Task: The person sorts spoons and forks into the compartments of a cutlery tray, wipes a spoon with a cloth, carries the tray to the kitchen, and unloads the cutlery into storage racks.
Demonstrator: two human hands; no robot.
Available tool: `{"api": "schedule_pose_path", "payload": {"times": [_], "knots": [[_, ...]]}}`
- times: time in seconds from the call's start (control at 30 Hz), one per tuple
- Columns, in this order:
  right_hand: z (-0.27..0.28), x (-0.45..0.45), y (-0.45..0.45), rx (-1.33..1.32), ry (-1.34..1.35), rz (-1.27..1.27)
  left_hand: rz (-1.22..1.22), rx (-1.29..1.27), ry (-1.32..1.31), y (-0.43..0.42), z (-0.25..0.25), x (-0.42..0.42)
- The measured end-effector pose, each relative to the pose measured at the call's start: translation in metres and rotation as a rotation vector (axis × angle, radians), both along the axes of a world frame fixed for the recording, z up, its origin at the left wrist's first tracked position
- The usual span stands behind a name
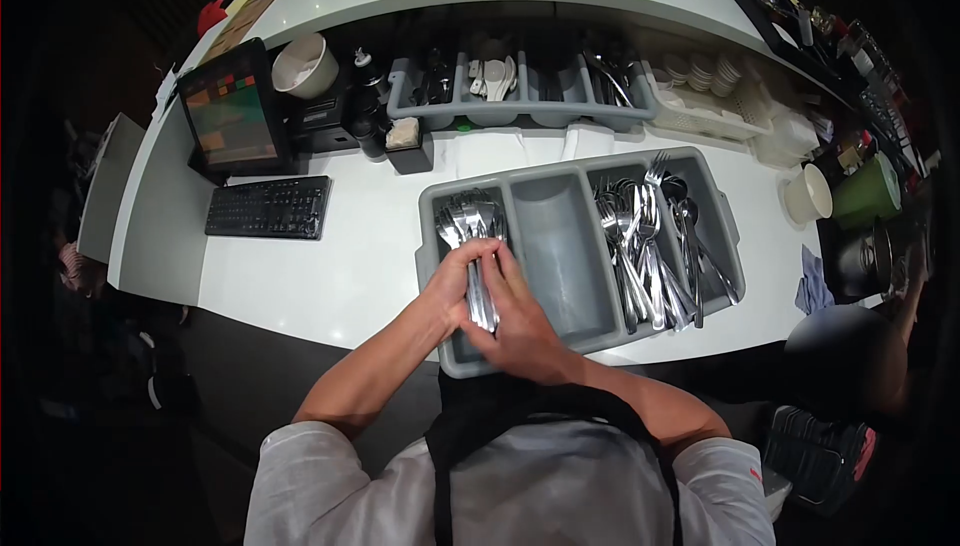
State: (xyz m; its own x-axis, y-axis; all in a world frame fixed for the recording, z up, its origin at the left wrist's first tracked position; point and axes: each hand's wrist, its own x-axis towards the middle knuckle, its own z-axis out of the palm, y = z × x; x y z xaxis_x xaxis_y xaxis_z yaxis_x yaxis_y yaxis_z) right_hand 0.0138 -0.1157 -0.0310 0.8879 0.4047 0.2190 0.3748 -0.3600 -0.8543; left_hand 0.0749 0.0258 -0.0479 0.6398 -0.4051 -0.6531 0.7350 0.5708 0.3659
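My left hand and my right hand are closed together around a bundle of forks. The fork heads point away from me, and their handles show between my palms. Both hands are over the left compartment of a grey cutlery tray; whether the forks rest on its bottom I cannot tell. To the right, a jumbled pile of forks and other cutlery fills another compartment. Darker spoons lie at the tray's right end.
Behind the tray stands a grey cutlery bin with several sections. A keyboard and a screen are at left. On the right are a cream basket, a white tub, a blue cloth and another person's arm.
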Motion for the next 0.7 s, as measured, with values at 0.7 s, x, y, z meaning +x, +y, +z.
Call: {"api": "schedule_pose_path", "payload": {"times": [0.7], "knots": [[-0.007, 0.341, -0.081, 0.039, -0.157, -0.377, -0.223, 0.136, -0.301, -0.108, -0.006, 0.383]]}}
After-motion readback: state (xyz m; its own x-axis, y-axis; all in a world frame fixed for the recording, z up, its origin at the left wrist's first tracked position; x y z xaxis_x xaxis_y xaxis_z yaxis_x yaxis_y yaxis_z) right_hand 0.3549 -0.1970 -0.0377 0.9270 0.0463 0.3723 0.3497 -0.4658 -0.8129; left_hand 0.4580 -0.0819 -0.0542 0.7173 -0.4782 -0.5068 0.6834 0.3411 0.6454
